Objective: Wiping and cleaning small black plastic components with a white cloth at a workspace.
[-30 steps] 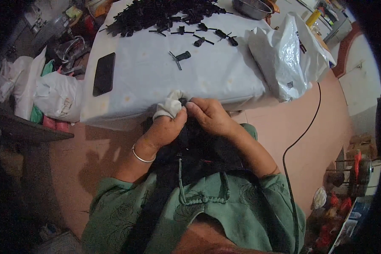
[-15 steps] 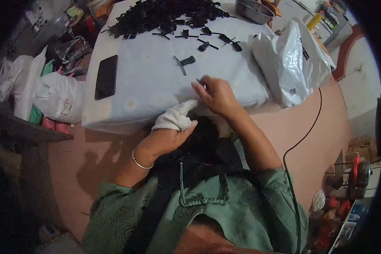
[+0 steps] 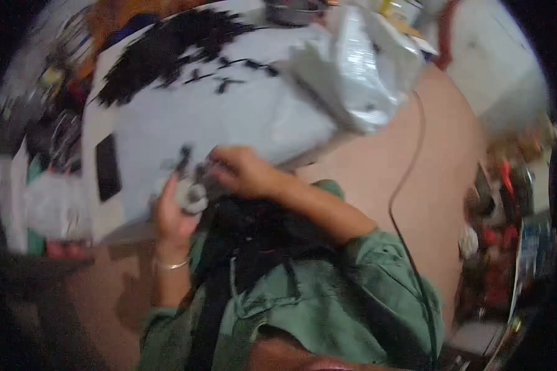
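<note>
My left hand point(image 3: 172, 213) is closed around a bunched white cloth point(image 3: 190, 196), its thumb pointing up the table. A small black plastic piece with a thin stem point(image 3: 184, 158) shows just beyond that thumb; blur hides whether the two touch. Close by on the right, my right hand point(image 3: 241, 172) has its fingers curled together, with something dark and smeared at their tips. Farther up lies a big heap of similar black pieces point(image 3: 161, 55), and several loose ones point(image 3: 223, 85) are scattered along its near side.
A dark phone point(image 3: 108, 168) lies at the left of the white-covered table point(image 3: 260, 117). On the right stands a shiny white plastic bag point(image 3: 359, 74), with a metal bowl point(image 3: 295, 11) behind it. A black cable point(image 3: 395, 226) hangs down past my right arm. White bags point(image 3: 56, 201) sit left of the table.
The whole view has swung, shifting the table leftward and turning it. My left hand with the cloth has come up over the table edge, nearer the lone black piece; my right hand stays close beside it.
</note>
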Action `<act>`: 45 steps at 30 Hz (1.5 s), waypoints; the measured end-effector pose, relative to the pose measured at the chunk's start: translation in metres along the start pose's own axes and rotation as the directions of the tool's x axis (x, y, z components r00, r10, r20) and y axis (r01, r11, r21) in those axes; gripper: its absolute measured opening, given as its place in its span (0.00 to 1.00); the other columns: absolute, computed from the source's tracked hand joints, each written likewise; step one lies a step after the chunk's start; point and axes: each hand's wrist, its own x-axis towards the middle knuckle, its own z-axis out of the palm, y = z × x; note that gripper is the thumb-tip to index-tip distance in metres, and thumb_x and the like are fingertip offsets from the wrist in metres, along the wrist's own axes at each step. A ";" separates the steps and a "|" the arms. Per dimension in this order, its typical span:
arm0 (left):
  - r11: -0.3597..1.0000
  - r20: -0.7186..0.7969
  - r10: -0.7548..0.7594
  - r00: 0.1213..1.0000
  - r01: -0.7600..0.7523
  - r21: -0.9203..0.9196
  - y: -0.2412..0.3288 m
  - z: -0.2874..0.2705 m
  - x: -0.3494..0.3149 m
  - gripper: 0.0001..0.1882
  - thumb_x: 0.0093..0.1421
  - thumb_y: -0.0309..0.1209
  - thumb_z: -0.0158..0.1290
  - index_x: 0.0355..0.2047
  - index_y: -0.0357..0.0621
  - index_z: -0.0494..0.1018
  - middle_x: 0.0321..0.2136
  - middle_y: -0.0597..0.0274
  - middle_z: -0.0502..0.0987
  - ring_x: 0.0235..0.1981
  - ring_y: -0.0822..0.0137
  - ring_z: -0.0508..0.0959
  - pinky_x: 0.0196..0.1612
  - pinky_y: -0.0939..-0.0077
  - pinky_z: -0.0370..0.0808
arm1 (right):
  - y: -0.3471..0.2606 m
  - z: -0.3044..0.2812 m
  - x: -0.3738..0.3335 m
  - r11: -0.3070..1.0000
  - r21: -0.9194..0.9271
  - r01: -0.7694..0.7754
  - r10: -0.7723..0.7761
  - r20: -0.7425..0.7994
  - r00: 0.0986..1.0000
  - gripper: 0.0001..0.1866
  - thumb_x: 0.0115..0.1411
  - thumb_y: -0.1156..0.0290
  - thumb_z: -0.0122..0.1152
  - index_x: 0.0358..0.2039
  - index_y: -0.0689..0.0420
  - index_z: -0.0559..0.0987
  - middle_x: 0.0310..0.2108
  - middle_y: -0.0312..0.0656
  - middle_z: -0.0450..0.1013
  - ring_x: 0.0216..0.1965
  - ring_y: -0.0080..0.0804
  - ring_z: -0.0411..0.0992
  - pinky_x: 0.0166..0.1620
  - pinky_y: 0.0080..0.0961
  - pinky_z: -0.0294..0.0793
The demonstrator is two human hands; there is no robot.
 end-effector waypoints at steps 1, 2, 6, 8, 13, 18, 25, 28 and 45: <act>0.964 0.353 -0.166 0.921 0.227 -0.140 0.003 -0.017 0.005 0.16 0.61 0.37 0.34 0.42 0.42 0.67 0.22 0.63 0.70 0.18 0.70 0.69 0.22 0.78 0.68 | -0.008 -0.001 -0.009 0.991 0.066 0.112 -0.114 0.020 0.993 0.09 0.50 0.71 0.53 0.32 0.61 0.70 0.24 0.51 0.69 0.26 0.49 0.68 0.31 0.35 0.68; 0.958 0.388 -0.177 0.905 0.248 -0.142 0.002 -0.003 0.006 0.16 0.61 0.37 0.35 0.41 0.41 0.67 0.23 0.63 0.71 0.19 0.70 0.70 0.24 0.76 0.69 | -0.010 0.000 -0.015 0.998 0.005 0.065 -0.066 0.100 0.993 0.09 0.50 0.70 0.54 0.32 0.61 0.70 0.23 0.52 0.68 0.26 0.51 0.67 0.31 0.37 0.67; 0.986 0.020 0.050 0.999 -0.052 0.158 -0.006 0.022 -0.003 0.14 0.60 0.36 0.41 0.38 0.41 0.69 0.27 0.61 0.73 0.24 0.70 0.74 0.29 0.72 0.72 | -0.012 -0.004 -0.027 0.988 -0.056 0.142 -0.140 0.025 0.990 0.11 0.50 0.64 0.55 0.26 0.59 0.69 0.19 0.50 0.67 0.23 0.53 0.66 0.25 0.41 0.65; 0.943 -0.156 0.185 0.970 -0.130 0.305 -0.015 0.027 -0.006 0.13 0.59 0.36 0.42 0.37 0.41 0.70 0.27 0.61 0.74 0.24 0.71 0.74 0.30 0.72 0.73 | -0.034 -0.012 -0.033 0.990 -0.119 0.079 -0.084 -0.037 0.996 0.11 0.50 0.64 0.55 0.25 0.59 0.69 0.20 0.49 0.67 0.23 0.53 0.66 0.25 0.40 0.65; 0.616 -0.156 0.235 0.959 -0.023 0.787 -0.015 0.015 -0.012 0.15 0.59 0.35 0.44 0.38 0.35 0.69 0.30 0.58 0.73 0.32 0.71 0.72 0.36 0.75 0.70 | -0.035 -0.006 -0.036 0.965 -0.192 0.180 -0.232 -0.298 0.926 0.13 0.50 0.63 0.55 0.24 0.60 0.69 0.18 0.48 0.68 0.22 0.52 0.66 0.24 0.39 0.65; 0.353 0.226 0.347 0.910 -0.350 0.868 -0.035 0.037 -0.023 0.15 0.59 0.33 0.44 0.40 0.32 0.68 0.36 0.60 0.71 0.37 0.72 0.70 0.40 0.79 0.66 | -0.037 -0.021 -0.037 0.998 0.058 -0.022 0.037 -0.262 0.964 0.15 0.51 0.62 0.55 0.20 0.62 0.68 0.15 0.50 0.66 0.21 0.52 0.65 0.23 0.38 0.63; 0.247 0.033 0.328 0.944 -0.119 0.962 -0.034 0.055 -0.033 0.15 0.57 0.28 0.46 0.42 0.31 0.67 0.33 0.58 0.73 0.34 0.68 0.73 0.37 0.77 0.69 | -0.039 -0.020 -0.050 0.995 0.101 -0.014 0.024 -0.097 0.995 0.15 0.55 0.63 0.49 0.21 0.63 0.71 0.17 0.55 0.66 0.22 0.55 0.66 0.25 0.41 0.63; -0.006 0.380 0.449 0.809 -0.423 0.906 -0.045 0.049 -0.026 0.13 0.56 0.26 0.47 0.41 0.31 0.68 0.33 0.56 0.73 0.33 0.66 0.74 0.37 0.76 0.70 | -0.037 -0.019 -0.050 0.971 0.188 -0.151 0.170 -0.088 0.982 0.15 0.56 0.64 0.48 0.21 0.63 0.71 0.19 0.54 0.67 0.21 0.53 0.65 0.26 0.38 0.65; 0.627 0.064 0.269 0.961 -0.225 0.746 -0.036 0.059 -0.024 0.07 0.58 0.27 0.42 0.33 0.38 0.68 0.25 0.65 0.70 0.25 0.71 0.70 0.29 0.76 0.68 | -0.028 -0.035 -0.056 0.992 0.071 -0.106 0.103 0.041 0.994 0.08 0.52 0.72 0.56 0.29 0.64 0.75 0.23 0.45 0.72 0.24 0.29 0.70 0.30 0.23 0.68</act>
